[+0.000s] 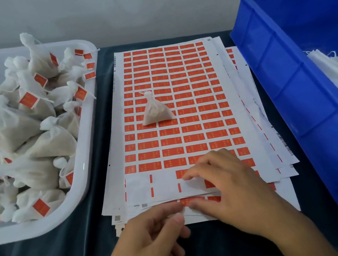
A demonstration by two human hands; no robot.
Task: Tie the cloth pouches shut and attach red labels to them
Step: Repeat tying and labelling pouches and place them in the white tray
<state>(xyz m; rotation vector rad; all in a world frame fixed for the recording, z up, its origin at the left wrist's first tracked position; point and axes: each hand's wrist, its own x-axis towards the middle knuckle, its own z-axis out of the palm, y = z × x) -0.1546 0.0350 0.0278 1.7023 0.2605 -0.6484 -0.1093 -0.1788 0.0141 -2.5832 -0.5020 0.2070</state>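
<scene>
Fingers (188, 176) of right hand (228, 185) hide label sheet's (173, 105) near rows.

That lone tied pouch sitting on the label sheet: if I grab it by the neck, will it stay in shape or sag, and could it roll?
The pouch looks like thin cloth over loose filling, so it would probably sag and swing from its tied neck. Its wide, settled base suggests it will slump rather than roll. It seems light, and the glossy label sheet may let it slide if pushed.
</scene>
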